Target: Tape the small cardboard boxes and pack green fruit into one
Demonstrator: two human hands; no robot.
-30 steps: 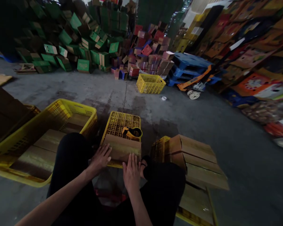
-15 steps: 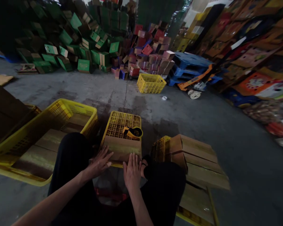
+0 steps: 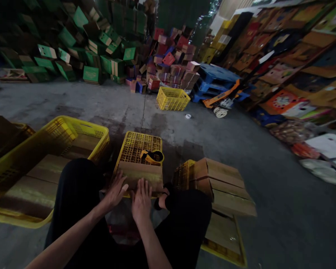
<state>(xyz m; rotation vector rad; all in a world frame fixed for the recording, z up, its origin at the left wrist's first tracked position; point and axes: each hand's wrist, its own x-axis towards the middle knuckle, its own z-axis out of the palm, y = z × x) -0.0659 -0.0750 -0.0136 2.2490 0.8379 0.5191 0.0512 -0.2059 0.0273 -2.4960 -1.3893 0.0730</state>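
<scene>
My left hand (image 3: 115, 191) and my right hand (image 3: 141, 198) lie side by side with fingers stretched flat on the near edge of a brown cardboard piece (image 3: 141, 173). The cardboard rests on an upturned yellow crate (image 3: 137, 146) between my knees. A yellow tape dispenser (image 3: 151, 157) sits on the crate just beyond the cardboard. Neither hand grips anything.
A large yellow crate (image 3: 49, 130) holding flat cardboard stands at my left. Folded cardboard boxes (image 3: 221, 183) lie stacked on another yellow crate (image 3: 226, 254) at my right. Farther off are a yellow basket (image 3: 172, 99), blue pallets (image 3: 215, 76), a tape roll (image 3: 187, 116) and heaps of green and red boxes.
Both hands slid a little left and closer together along the cardboard's near edge. The view shifted slightly to the right.
</scene>
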